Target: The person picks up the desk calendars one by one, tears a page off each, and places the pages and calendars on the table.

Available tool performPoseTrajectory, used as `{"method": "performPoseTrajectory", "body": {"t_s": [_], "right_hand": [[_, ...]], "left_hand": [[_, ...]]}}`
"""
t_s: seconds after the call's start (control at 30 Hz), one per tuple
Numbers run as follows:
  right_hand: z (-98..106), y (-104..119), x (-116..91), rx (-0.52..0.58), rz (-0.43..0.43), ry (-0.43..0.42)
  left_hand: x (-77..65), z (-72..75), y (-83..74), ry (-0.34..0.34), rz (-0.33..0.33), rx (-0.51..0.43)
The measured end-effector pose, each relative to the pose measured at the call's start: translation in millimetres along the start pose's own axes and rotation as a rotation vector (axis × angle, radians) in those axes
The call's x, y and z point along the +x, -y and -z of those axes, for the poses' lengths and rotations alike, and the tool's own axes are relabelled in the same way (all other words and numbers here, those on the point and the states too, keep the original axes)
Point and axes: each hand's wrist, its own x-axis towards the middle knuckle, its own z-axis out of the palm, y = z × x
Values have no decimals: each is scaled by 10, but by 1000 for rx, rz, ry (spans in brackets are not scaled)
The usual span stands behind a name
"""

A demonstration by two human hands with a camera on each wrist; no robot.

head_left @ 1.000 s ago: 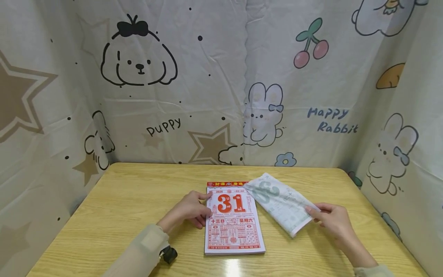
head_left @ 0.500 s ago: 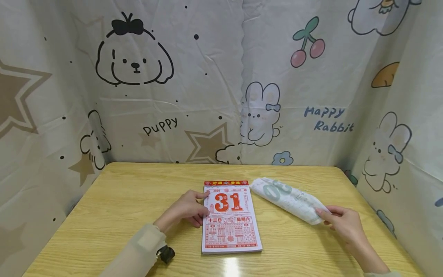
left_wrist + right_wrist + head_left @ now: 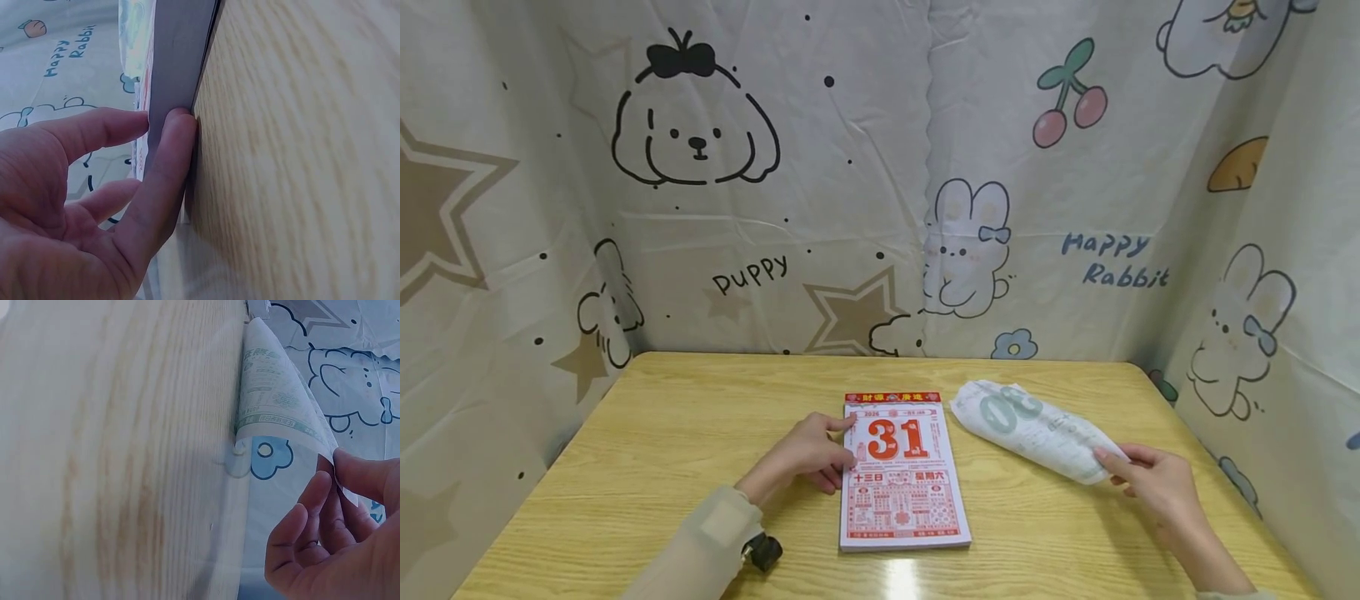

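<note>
A thick tear-off calendar [image 3: 904,492] with a red 31 on its top page lies flat on the wooden table. Along its left edge is my left hand [image 3: 808,452]; in the left wrist view extended fingers [image 3: 172,147] press against the side of the pad, with other fingertips at its top edge. My right hand [image 3: 1153,483] pinches a torn calendar page [image 3: 1037,429] by its near right corner, between thumb and fingertips. Thin and white, with pale green print showing, the page curls into a loose roll right of the calendar, apart from it.
A red header strip [image 3: 892,397] tops the calendar. The wooden table [image 3: 700,417] has cartoon-printed curtains [image 3: 850,208] behind it and at both sides. A small black object [image 3: 765,551] sits at the left cuff.
The page has come away from the calendar's top right corner, moved right with my right hand and curled into a roll. My left hand has stayed at the calendar's edge.
</note>
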Motion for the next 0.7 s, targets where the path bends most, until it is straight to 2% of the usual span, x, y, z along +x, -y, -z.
{"method": "performPoseTrajectory", "body": {"t_s": [0.4,0.57,0.7], "right_hand": [[21,34,-41,11,20,-63],[66,102,-54,82,36,-167],[119,159,-76,203,66,-258]], "left_hand": [[-54,17,35,8,-24,15],[-93,34,35,23,-50,25],[-115,42,50,37,-64,25]]}}
